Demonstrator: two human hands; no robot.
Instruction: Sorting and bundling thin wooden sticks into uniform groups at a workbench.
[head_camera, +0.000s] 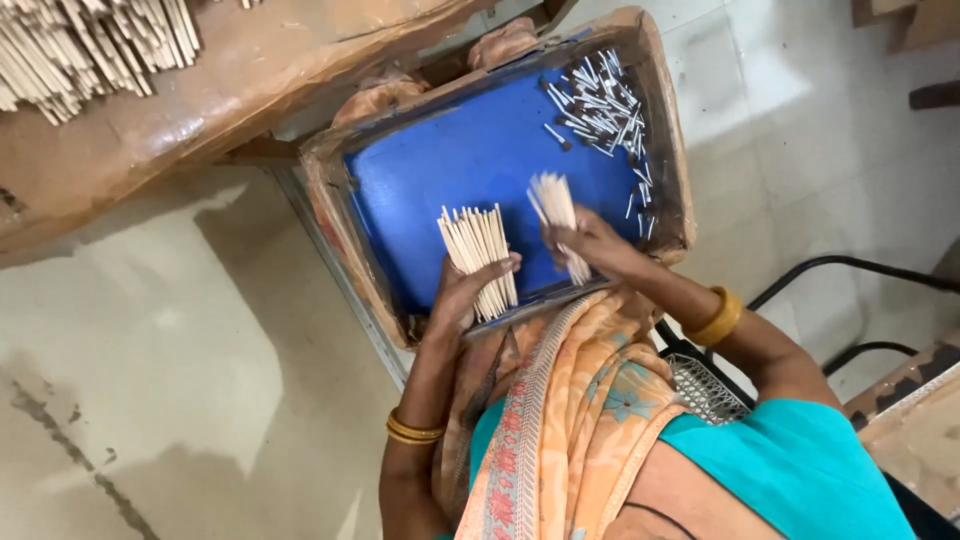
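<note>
Step in hand, as I judge it: sorting thin pale sticks into even bundles over the tray (400, 200), a blue-lined box w/ brown taped walls sitting on the person's lap.

To do it well: keep each bundle fanned flat so bad sticks show; grip near the lower ends, not mid-length, so tips stay aligned; work over the blue floor so any drop lands inside the walls, not on the tiled floor (180, 380). Don't squeeze hard, since sticks look slim and prob. snap easily.

Left hand (462, 295): fingers closed round the left bundle (480, 255), thumb across the front near the bottom, sticks fanning up and slightly left above the fingers. Held just above the tray's near-left part.

Right hand (590, 242): fingers pinched on the right bundle (556, 205), a smaller bunch; its top sticks out up-left past the fingers, the lower end pokes out below the hand twd the near wall. The two bundles are near, not touching.

Loose dark-tipped pieces (600, 100) lie scattered in the tray's far-right corner, well apart from both hands. Another heap of pale sticks (90, 45) rests on the bench (240, 70) at top left.
</note>
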